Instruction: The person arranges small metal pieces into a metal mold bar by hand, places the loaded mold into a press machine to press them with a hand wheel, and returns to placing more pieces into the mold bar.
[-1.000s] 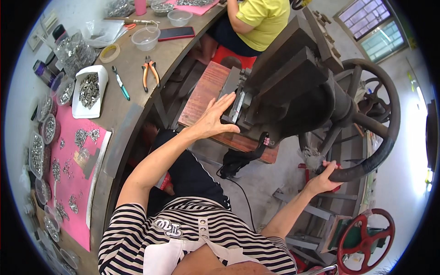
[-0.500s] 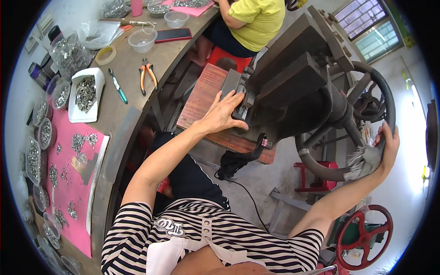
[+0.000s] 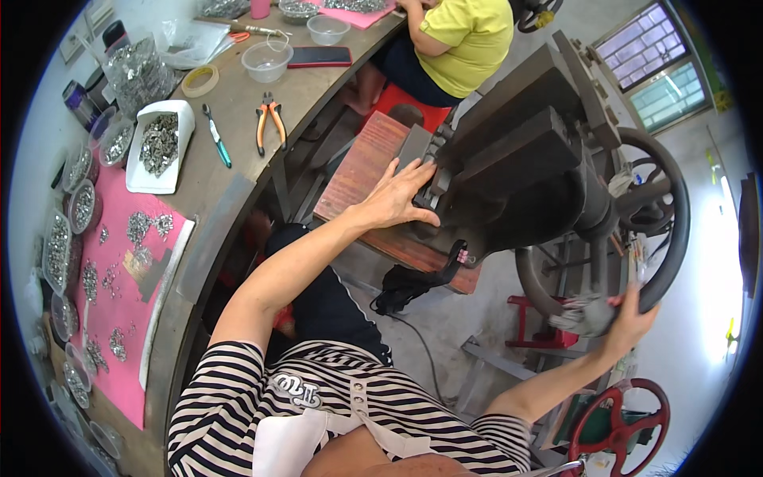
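- Nearest, lower frame: striped shirt (image 3: 334,405); both forearms extend forward from it.
- Right hand (image 3: 628,319): on the rim of the large wheel (image 3: 681,211), beside a grey cloth (image 3: 584,316) wrapped there. Fingers are blurred and partly hidden; cannot tell whether they close round the rim. The cloth presumably gives padding or purchase.
- Left hand (image 3: 395,196): open, palm down, thumb spread from the fingers, at the bed of the black press (image 3: 509,151). No grip on anything seen; what lies beneath the palm is hidden. The flat pose suggests steadying or guarding the spot.
- Large wheel: located on the press's right side. Being round, the wheel has no single long axis; its face stands roughly upright, and its hub points left, into the press body.
- Press: seated by a reddish wooden board (image 3: 358,163); its long axis appears to run from the board toward upper right, though the lens bends such lines.
- Lower right: red handwheel (image 3: 617,427), apart from both hands.
- Bench (image 3: 242,103), left: orange-handled pliers (image 3: 269,103), handles toward the wearer, probably for reach; white tray (image 3: 151,184) containing metal bits; pink mat (image 3: 127,381) bearing small piles, perhaps for contrast.
- Farther: seated co-worker in yellow (image 3: 469,44); beyond, a window (image 3: 648,63).
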Demonstrator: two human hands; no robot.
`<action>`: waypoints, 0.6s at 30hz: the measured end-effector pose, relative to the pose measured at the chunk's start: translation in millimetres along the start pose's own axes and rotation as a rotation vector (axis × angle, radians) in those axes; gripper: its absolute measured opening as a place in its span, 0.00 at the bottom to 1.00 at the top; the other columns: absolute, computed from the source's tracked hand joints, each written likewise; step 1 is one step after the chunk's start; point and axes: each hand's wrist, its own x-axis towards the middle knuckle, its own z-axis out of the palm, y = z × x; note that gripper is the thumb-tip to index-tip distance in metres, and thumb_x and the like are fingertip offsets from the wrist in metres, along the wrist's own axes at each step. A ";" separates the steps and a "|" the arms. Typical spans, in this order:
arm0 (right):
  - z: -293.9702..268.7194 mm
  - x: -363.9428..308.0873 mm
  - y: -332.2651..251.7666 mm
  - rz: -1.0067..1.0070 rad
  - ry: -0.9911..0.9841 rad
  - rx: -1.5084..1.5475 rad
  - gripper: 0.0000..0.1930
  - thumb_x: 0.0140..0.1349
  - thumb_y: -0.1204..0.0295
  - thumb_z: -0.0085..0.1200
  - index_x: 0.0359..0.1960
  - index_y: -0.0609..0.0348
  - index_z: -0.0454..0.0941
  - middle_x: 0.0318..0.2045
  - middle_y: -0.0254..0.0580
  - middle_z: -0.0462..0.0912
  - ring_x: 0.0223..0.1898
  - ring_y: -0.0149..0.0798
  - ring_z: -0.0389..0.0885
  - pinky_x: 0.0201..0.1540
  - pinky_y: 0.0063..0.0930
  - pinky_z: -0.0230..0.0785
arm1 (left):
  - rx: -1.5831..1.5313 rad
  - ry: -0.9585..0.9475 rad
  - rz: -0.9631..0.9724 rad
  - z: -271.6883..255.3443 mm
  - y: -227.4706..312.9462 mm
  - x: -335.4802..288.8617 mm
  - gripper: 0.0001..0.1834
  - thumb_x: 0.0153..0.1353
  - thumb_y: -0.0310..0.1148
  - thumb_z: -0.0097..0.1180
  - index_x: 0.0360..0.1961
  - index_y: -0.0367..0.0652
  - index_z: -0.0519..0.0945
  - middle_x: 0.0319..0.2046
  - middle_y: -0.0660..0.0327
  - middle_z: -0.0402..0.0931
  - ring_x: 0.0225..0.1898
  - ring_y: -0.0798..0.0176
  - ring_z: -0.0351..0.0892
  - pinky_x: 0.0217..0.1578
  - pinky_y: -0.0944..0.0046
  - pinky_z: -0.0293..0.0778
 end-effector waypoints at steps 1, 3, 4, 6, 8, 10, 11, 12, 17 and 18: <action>-3.0 17.7 -12.8 0.010 -0.057 -0.031 0.13 0.66 0.69 0.61 0.43 0.64 0.71 0.23 0.36 0.74 0.21 0.30 0.73 0.29 0.25 0.70 | -0.017 -0.009 -0.006 -2.1 -1.0 -1.8 0.60 0.48 0.63 0.69 0.71 0.31 0.61 0.72 0.42 0.59 0.76 0.41 0.50 0.73 0.35 0.40; 0.0 45.3 -34.7 -0.032 -0.113 -0.072 0.13 0.67 0.67 0.60 0.42 0.64 0.72 0.22 0.35 0.71 0.22 0.29 0.70 0.30 0.25 0.68 | -0.015 -0.008 -0.020 -4.8 -4.2 -3.9 0.60 0.48 0.63 0.70 0.72 0.31 0.61 0.73 0.42 0.58 0.76 0.42 0.50 0.74 0.35 0.39; -1.0 52.6 -39.4 -0.058 -0.117 -0.075 0.13 0.67 0.68 0.59 0.42 0.63 0.72 0.22 0.35 0.71 0.23 0.28 0.69 0.30 0.25 0.67 | -0.015 0.005 -0.001 -4.1 -5.0 -4.3 0.59 0.48 0.62 0.70 0.72 0.32 0.61 0.73 0.42 0.59 0.76 0.41 0.51 0.73 0.35 0.40; -7.3 36.2 -27.9 -0.098 0.009 -0.171 0.14 0.67 0.68 0.59 0.47 0.63 0.73 0.24 0.34 0.72 0.23 0.28 0.69 0.30 0.24 0.65 | -0.034 0.034 0.044 -5.0 -4.6 -1.1 0.57 0.49 0.61 0.70 0.71 0.33 0.62 0.71 0.43 0.61 0.76 0.39 0.51 0.72 0.33 0.42; 36.9 -35.5 12.7 -0.155 0.395 -0.091 0.17 0.66 0.71 0.62 0.51 0.65 0.72 0.29 0.39 0.78 0.24 0.31 0.76 0.28 0.26 0.70 | 0.037 0.011 0.055 -1.9 -4.4 -0.7 0.56 0.49 0.61 0.70 0.70 0.33 0.63 0.69 0.44 0.64 0.75 0.37 0.52 0.71 0.31 0.43; 46.2 -56.1 73.5 -0.250 0.425 -0.083 0.22 0.65 0.74 0.62 0.57 0.67 0.68 0.35 0.42 0.78 0.24 0.32 0.78 0.28 0.27 0.74 | 0.027 -0.018 0.035 -1.2 -3.4 3.7 0.58 0.49 0.62 0.70 0.71 0.33 0.62 0.71 0.43 0.61 0.76 0.38 0.50 0.72 0.33 0.43; 33.5 -53.2 55.4 -0.143 0.347 -0.095 0.24 0.65 0.74 0.61 0.59 0.68 0.66 0.36 0.43 0.78 0.25 0.32 0.78 0.28 0.28 0.74 | -0.017 -0.029 0.025 -5.9 0.1 -1.4 0.59 0.49 0.62 0.71 0.72 0.33 0.61 0.72 0.43 0.60 0.76 0.39 0.49 0.73 0.34 0.43; 21.7 -39.3 30.5 -0.053 0.245 -0.072 0.24 0.66 0.74 0.60 0.60 0.69 0.66 0.37 0.44 0.77 0.26 0.33 0.78 0.29 0.26 0.73 | -0.089 -0.116 0.029 -20.2 0.0 -3.5 0.60 0.50 0.63 0.70 0.73 0.32 0.60 0.73 0.41 0.57 0.77 0.40 0.46 0.74 0.35 0.41; 14.0 27.3 -35.1 -0.406 0.288 -0.301 0.34 0.67 0.66 0.61 0.72 0.59 0.61 0.57 0.54 0.74 0.42 0.41 0.80 0.45 0.30 0.74 | -0.800 0.291 -0.117 -30.3 -43.4 36.4 0.32 0.68 0.23 0.52 0.73 0.37 0.62 0.63 0.54 0.75 0.65 0.63 0.71 0.66 0.63 0.65; 16.2 37.4 -46.3 -0.452 0.268 -0.305 0.36 0.68 0.66 0.61 0.74 0.55 0.58 0.66 0.54 0.68 0.52 0.46 0.75 0.54 0.35 0.70 | -0.768 0.300 -0.031 -14.9 -59.3 51.8 0.34 0.65 0.17 0.48 0.73 0.40 0.62 0.61 0.55 0.76 0.65 0.62 0.71 0.65 0.63 0.65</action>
